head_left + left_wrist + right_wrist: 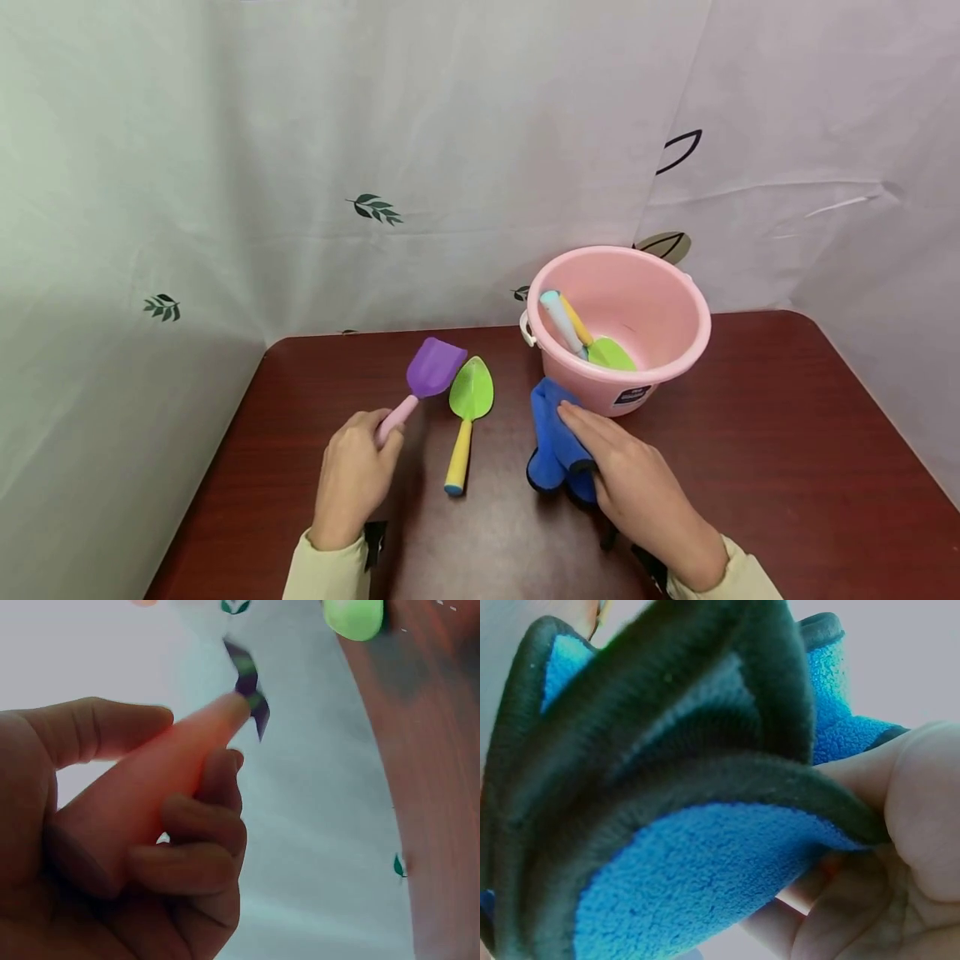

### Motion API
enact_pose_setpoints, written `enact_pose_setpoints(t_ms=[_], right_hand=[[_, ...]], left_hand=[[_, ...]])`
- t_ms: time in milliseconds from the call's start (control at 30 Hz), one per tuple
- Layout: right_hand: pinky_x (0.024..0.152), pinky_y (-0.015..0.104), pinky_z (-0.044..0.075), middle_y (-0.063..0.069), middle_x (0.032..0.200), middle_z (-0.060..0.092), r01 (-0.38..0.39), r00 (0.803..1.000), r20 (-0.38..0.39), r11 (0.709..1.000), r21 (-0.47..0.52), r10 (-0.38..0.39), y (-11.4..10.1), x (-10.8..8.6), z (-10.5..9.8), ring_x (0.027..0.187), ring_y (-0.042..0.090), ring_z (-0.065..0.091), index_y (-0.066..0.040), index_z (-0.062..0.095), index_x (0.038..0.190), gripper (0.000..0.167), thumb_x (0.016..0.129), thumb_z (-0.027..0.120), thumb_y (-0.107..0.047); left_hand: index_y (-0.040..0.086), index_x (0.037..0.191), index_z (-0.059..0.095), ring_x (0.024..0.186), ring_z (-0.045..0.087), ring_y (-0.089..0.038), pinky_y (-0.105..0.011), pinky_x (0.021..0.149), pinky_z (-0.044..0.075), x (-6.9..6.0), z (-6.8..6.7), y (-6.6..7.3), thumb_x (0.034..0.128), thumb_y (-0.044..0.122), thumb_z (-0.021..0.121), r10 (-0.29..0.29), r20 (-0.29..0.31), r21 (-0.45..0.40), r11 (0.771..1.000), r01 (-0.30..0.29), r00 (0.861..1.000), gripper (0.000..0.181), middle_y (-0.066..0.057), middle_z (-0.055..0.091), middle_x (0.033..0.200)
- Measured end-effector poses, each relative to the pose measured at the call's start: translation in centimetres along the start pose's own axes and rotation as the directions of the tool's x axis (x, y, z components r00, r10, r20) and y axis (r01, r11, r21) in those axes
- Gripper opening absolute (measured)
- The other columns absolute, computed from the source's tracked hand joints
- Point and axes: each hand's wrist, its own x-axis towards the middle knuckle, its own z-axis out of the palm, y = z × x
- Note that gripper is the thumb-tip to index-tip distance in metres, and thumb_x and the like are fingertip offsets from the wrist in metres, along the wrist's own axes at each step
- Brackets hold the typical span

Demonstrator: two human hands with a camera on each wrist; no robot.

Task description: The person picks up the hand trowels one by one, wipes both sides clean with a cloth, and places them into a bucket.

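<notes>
My left hand [356,475] grips the pink handle of a toy shovel with a purple blade [435,367], its fingers curled round the handle [150,787] in the left wrist view. A blue cloth with black edging [553,437] is in my right hand [637,483], just in front of the pink bucket [693,337]. Close up in the right wrist view, the folded cloth [705,877] is pinched between thumb and fingers. On the table between the hands lies a toy trowel [472,392] with a green blade and yellow handle.
Inside the bucket lean a second green-bladed trowel [611,354] with a yellow handle and a tool with a pale grey-blue handle [561,321]. The dark red table [795,433] ends at a pale curtain [450,108] with leaf prints behind and at both sides.
</notes>
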Motion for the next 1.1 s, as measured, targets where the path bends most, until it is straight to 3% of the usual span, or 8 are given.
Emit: enact_pose_setpoints(t_ms=[200, 400, 600, 700, 833, 967, 1100], right_hand=[[0.089, 0.043, 0.055, 0.004, 0.142, 0.058, 0.017, 0.999, -0.027, 1.000, 0.001, -0.017, -0.2, 0.2, -0.1, 0.128, 0.021, 0.056, -0.010, 0.057, 0.142, 0.074, 0.074, 0.066, 0.016], [0.092, 0.042, 0.053, 0.004, 0.142, 0.058, 0.030, 0.998, -0.046, 1.000, -0.010, -0.030, -0.3, 0.2, 0.0, 0.128, 0.021, 0.056, -0.010, 0.058, 0.142, 0.075, 0.072, 0.068, 0.016], [0.097, 0.045, 0.051, 0.006, 0.141, 0.059, 0.067, 0.994, -0.084, 0.997, -0.022, -0.069, -0.5, 0.3, 0.2, 0.128, 0.025, 0.057, -0.007, 0.059, 0.139, 0.072, 0.072, 0.065, 0.017], [0.099, 0.047, 0.049, 0.006, 0.142, 0.058, 0.090, 0.992, -0.082, 0.996, -0.027, -0.092, -0.7, 0.5, 0.3, 0.130, 0.026, 0.055, -0.006, 0.059, 0.139, 0.070, 0.073, 0.064, 0.018], [0.100, 0.048, 0.048, 0.006, 0.143, 0.057, 0.118, 0.991, -0.056, 0.993, -0.033, -0.119, -1.1, 0.6, 0.6, 0.132, 0.026, 0.053, -0.005, 0.059, 0.139, 0.069, 0.075, 0.066, 0.018], [0.103, 0.046, 0.047, 0.003, 0.145, 0.056, 0.096, 0.995, 0.007, 0.995, -0.037, -0.096, -1.5, 0.5, 0.9, 0.135, 0.023, 0.051, -0.008, 0.058, 0.141, 0.065, 0.080, 0.070, 0.012], [0.104, 0.046, 0.045, 0.002, 0.145, 0.055, 0.082, 0.995, 0.056, 0.996, -0.030, -0.080, -1.8, 0.5, 1.2, 0.137, 0.022, 0.049, -0.009, 0.058, 0.141, 0.065, 0.080, 0.071, 0.009]], left_hand=[[0.006, 0.099, 0.076, 0.072, 0.056, -0.016, -0.038, 0.068, 0.049, -0.2, -0.3, 0.5, 0.0842, 0.004, 0.070, 0.083, 0.060, -0.043, 0.996, -0.081, 0.995, 0.016, -0.002, 0.063, 0.082], [0.017, 0.092, 0.077, 0.068, 0.051, -0.007, -0.029, 0.064, 0.045, -0.2, -0.1, 1.0, 0.0817, 0.003, 0.073, 0.146, 0.150, -0.078, 0.988, -0.135, 0.978, 0.018, 0.008, 0.058, 0.077], [0.018, 0.092, 0.078, 0.067, 0.050, -0.004, -0.026, 0.063, 0.045, -0.1, 0.4, 1.5, 0.0859, 0.013, 0.079, 0.232, 0.247, -0.115, 0.971, -0.209, 0.941, 0.008, 0.014, 0.055, 0.076], [0.017, 0.096, 0.078, 0.069, 0.050, -0.003, -0.025, 0.064, 0.046, 0.0, 0.6, 1.7, 0.0865, 0.014, 0.079, 0.305, 0.264, -0.151, 0.950, -0.274, 0.915, 0.010, 0.015, 0.055, 0.077], [0.015, 0.102, 0.077, 0.072, 0.051, -0.002, -0.024, 0.066, 0.048, -0.1, 1.0, 1.9, 0.0875, 0.014, 0.078, 0.359, 0.283, -0.194, 0.929, -0.314, 0.889, 0.014, 0.015, 0.058, 0.080], [0.012, 0.106, 0.077, 0.073, 0.052, -0.003, -0.024, 0.067, 0.049, -0.3, 1.4, 2.1, 0.0874, 0.015, 0.079, 0.389, 0.285, -0.212, 0.917, -0.339, 0.876, 0.019, 0.013, 0.062, 0.084], [0.010, 0.108, 0.077, 0.075, 0.054, -0.003, -0.026, 0.070, 0.050, -0.3, 1.7, 2.3, 0.0882, 0.017, 0.078, 0.403, 0.268, -0.203, 0.912, -0.358, 0.875, 0.021, 0.011, 0.065, 0.088]])
